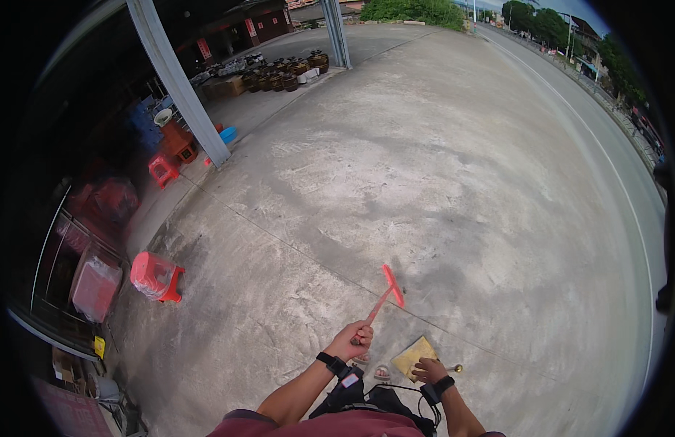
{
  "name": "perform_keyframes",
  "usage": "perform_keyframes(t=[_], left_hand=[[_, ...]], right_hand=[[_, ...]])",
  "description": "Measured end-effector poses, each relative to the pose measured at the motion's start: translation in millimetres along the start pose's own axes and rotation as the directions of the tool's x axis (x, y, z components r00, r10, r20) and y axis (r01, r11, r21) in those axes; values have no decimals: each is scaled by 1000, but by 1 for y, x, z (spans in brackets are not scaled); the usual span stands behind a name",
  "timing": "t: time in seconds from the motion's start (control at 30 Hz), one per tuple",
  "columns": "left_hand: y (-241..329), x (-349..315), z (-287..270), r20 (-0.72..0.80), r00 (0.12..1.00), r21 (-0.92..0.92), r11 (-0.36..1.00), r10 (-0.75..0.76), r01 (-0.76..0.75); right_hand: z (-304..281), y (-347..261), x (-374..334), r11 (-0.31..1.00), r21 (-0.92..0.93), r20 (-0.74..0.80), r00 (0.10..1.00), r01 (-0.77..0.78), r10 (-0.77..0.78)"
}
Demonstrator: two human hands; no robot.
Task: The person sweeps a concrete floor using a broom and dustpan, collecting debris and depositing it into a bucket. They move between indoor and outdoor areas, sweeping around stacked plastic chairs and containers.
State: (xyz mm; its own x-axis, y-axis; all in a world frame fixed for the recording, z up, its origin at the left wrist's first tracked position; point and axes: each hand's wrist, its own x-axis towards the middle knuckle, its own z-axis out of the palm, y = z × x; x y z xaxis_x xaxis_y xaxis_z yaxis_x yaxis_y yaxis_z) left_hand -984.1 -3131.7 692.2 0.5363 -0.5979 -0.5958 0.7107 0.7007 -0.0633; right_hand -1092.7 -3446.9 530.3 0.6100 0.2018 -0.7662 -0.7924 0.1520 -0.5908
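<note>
My left hand (350,339) is closed around the handle of a red broom (393,285), which reaches forward and slightly right. Its narrow red head rests on the concrete. Right of my feet is a yellowish square dustpan (412,354), and my right hand (428,371) hangs over its near edge with the fingers curled. Just beyond that hand a short rod with a brass-coloured knob (458,368) sticks out, seemingly the dustpan's handle. The grip itself is partly hidden under my fingers. Black straps circle both wrists.
Grey concrete (439,189) spreads ahead, crossed by a dark seam. A plastic-wrapped red stool (157,277) stands at left, another red stool (163,170) farther off. A metal post (181,84) rises near a blue basin (228,135). Dark pots (283,74) stand behind; a road (599,138) runs along the right.
</note>
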Motion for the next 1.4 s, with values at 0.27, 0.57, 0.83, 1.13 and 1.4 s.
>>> perform_keyframes(t=[0.27, 0.57, 0.83, 1.13, 1.4], left_hand=[[-26, 33, 3, 3, 996, -40, 996, 84, -83], [-48, 18, -27, -190, 965, 679, 734, 179, -3], [-40, -9, -80, -180, 948, 973, 190, 262, 132], [-68, -109, -98, -234, 925, 971, 123, 301, 206], [-100, -206, -85, -288, 844, 954, 207, 453, 215]], right_hand=[[160, -87, -82, 964, 45, 808, 558, 262, -189], [180, -89, -104, 998, -69, 678, 733, 3, 45], [138, -62, -87, 913, -315, 536, 842, 259, -54], [-93, 64, -35, 875, -479, -24, 995, 72, -95], [-151, 108, -6, 839, 174, -372, 755, -515, 540]])
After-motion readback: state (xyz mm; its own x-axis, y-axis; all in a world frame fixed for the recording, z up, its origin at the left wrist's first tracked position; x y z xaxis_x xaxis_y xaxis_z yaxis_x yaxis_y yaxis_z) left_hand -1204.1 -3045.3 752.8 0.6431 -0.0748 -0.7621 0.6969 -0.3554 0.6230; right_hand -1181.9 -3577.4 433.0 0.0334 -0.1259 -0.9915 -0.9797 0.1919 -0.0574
